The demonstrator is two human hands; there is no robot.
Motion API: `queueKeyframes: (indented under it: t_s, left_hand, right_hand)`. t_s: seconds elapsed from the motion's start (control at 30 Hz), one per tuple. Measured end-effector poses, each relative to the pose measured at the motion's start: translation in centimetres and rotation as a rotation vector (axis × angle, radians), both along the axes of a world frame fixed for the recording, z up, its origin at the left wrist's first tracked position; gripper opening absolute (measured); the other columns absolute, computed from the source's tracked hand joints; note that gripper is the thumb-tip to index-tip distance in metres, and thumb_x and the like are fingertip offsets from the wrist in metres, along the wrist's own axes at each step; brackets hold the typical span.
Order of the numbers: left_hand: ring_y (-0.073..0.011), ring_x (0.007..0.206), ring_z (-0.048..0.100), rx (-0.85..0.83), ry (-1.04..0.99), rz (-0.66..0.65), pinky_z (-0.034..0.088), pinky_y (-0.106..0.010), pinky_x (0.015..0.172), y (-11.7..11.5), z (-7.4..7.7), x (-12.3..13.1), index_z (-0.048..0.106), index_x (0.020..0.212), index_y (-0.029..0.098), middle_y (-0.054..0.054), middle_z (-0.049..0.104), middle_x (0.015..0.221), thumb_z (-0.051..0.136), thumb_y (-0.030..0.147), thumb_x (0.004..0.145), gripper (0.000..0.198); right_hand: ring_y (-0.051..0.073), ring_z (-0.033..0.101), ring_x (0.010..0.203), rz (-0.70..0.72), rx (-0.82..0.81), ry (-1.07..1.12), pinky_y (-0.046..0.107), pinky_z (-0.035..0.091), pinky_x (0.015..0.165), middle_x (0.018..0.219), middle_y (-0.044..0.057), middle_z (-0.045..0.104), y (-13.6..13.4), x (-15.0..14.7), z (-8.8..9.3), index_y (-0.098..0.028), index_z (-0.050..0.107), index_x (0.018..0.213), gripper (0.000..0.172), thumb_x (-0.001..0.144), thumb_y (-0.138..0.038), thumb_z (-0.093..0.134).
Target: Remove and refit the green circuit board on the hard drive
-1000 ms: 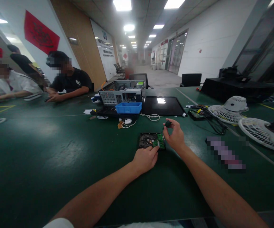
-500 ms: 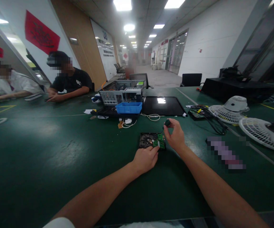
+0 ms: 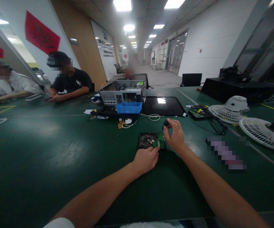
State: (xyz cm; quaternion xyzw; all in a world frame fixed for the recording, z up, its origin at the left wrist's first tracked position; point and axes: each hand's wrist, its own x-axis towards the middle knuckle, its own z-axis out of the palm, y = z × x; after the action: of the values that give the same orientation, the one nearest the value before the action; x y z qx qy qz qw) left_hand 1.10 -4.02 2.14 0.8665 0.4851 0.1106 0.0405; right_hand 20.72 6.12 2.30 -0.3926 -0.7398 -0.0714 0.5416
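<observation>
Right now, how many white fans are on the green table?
2. The far fan lies on the table, right of the right hand; the near fan lies beside it, at the picture's right edge. Others may be hidden.

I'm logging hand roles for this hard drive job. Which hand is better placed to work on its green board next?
Probably the right hand: it grips the screwdriver just above the green board. The left hand rests at the hard drive's near edge and holds no tool.
</observation>
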Motion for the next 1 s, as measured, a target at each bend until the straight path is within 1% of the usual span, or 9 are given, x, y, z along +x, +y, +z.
queueKeyframes:
  t_s: [0.07,0.2,0.23,0.37,0.47,0.53,0.67,0.83,1.0]
  left_hand:
    - [-0.0225,0.093,0.07,0.001,0.013,0.01,0.058,-0.034,0.079,0.03,-0.09,0.02,0.05,0.145,0.023,-0.01,0.071,0.112,0.039,0.035,0.103,0.045]
    - [-0.0232,0.094,0.071,-0.008,0.022,0.005,0.058,-0.035,0.079,0.1,-0.08,-0.02,0.048,0.146,0.023,-0.01,0.07,0.114,0.039,0.036,0.102,0.047]
    - [-0.0233,0.094,0.071,-0.009,0.02,0.002,0.058,-0.035,0.079,0.11,-0.05,-0.03,0.048,0.147,0.022,-0.01,0.07,0.114,0.039,0.036,0.102,0.047]
    - [-0.0238,0.093,0.071,-0.012,0.02,0.009,0.058,-0.036,0.079,0.11,-0.01,0.02,0.048,0.147,0.023,-0.01,0.071,0.114,0.039,0.036,0.102,0.048]
    - [-0.024,0.094,0.071,-0.011,0.023,0.017,0.058,-0.036,0.08,0.1,-0.02,0.1,0.048,0.147,0.024,-0.01,0.07,0.115,0.04,0.036,0.102,0.047]
    - [-0.0239,0.094,0.071,-0.012,0.024,0.018,0.058,-0.036,0.081,0.09,0.02,0.13,0.048,0.146,0.024,-0.01,0.07,0.115,0.041,0.036,0.102,0.047]
    - [-0.0237,0.095,0.071,-0.031,0.024,0.01,0.058,-0.036,0.08,0.07,0.29,0.14,0.048,0.146,0.023,-0.01,0.071,0.115,0.041,0.035,0.102,0.046]
    - [-0.0243,0.095,0.071,-0.031,0.025,0.015,0.058,-0.037,0.079,0.02,0.49,0.21,0.049,0.145,0.022,-0.011,0.071,0.116,0.039,0.036,0.102,0.046]
    - [-0.0254,0.096,0.071,-0.019,0.016,0.02,0.058,-0.038,0.08,0.05,0.18,0.23,0.05,0.144,0.023,-0.009,0.071,0.117,0.039,0.037,0.102,0.046]
  right_hand:
    - [0.024,0.066,0.095,0.007,0.002,0.013,0.046,0.063,0.083,0.127,0.016,0.057,0.08,-0.07,-0.09,-0.022,0.047,0.139,0.046,0.095,-0.026,0.059]
    - [0.028,0.063,0.112,0.023,0.022,0.037,0.047,0.063,0.085,0.134,0.017,0.056,0.24,-0.23,-0.17,-0.022,0.045,0.14,0.046,0.095,-0.026,0.058]
    - [0.028,0.063,0.113,0.022,0.023,0.039,0.047,0.063,0.085,0.135,0.017,0.056,0.25,-0.25,-0.16,-0.022,0.045,0.14,0.046,0.095,-0.027,0.058]
    - [0.024,0.067,0.096,-0.008,0.013,0.033,0.046,0.063,0.083,0.128,0.015,0.057,0.13,-0.19,-0.04,-0.023,0.049,0.136,0.043,0.095,-0.028,0.06]
    - [0.021,0.066,0.086,-0.011,0.004,0.026,0.044,0.063,0.08,0.126,0.015,0.056,0.04,-0.1,0.03,-0.023,0.05,0.135,0.043,0.094,-0.028,0.061]
    - [0.022,0.066,0.088,-0.005,0.002,0.024,0.044,0.063,0.08,0.126,0.015,0.056,0.06,-0.07,-0.01,-0.022,0.049,0.136,0.044,0.094,-0.027,0.06]
    - [0.025,0.066,0.101,0.021,-0.015,0.052,0.046,0.062,0.085,0.127,0.015,0.058,0.24,-0.13,-0.35,-0.022,0.045,0.139,0.046,0.094,-0.025,0.057]
    - [0.023,0.067,0.09,-0.009,-0.03,0.056,0.043,0.062,0.079,0.118,0.013,0.06,0.21,-0.15,-0.4,-0.022,0.047,0.135,0.044,0.093,-0.028,0.061]
    - [0.02,0.065,0.084,0.006,-0.024,0.02,0.04,0.062,0.076,0.117,0.011,0.057,0.04,-0.07,-0.2,-0.023,0.048,0.133,0.043,0.093,-0.029,0.063]
